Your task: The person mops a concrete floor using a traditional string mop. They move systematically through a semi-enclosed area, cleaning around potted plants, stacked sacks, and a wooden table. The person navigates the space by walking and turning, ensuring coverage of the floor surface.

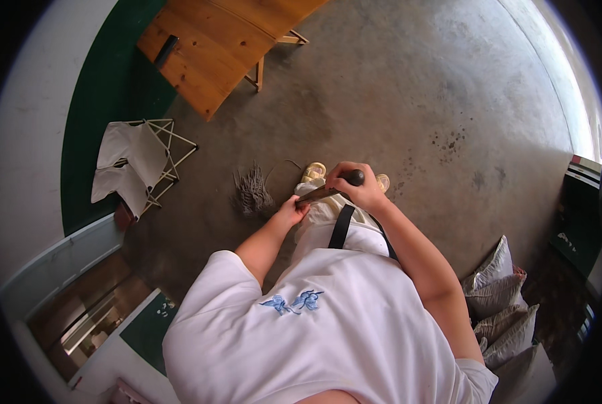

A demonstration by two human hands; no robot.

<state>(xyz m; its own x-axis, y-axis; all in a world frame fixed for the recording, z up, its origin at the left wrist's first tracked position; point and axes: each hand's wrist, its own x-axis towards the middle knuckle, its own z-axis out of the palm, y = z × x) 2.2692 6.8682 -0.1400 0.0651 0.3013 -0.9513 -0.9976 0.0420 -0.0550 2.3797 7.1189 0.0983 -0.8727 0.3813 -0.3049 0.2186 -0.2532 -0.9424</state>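
Both of my hands are closed around the dark wooden handle of a mop (pixel 319 194). My left hand (pixel 294 210) grips it lower down, in front of my left thigh. Higher up, my right hand (pixel 358 188) wraps the handle just below its rounded dark end. The grey string mop head (pixel 252 191) rests on the concrete floor, left of my feet. The lower part of the handle is hidden behind my left hand and forearm. My light yellow sandals (pixel 313 172) show just beyond my hands.
A wooden table (pixel 213 47) with a dark object on it stands far left. A folding chair (pixel 129 165) with white fabric is at the left wall. Several grey cushion-like bags (pixel 510 310) are piled at the near right. Dark wet spots (pixel 449 143) mark the concrete floor (pixel 382 87).
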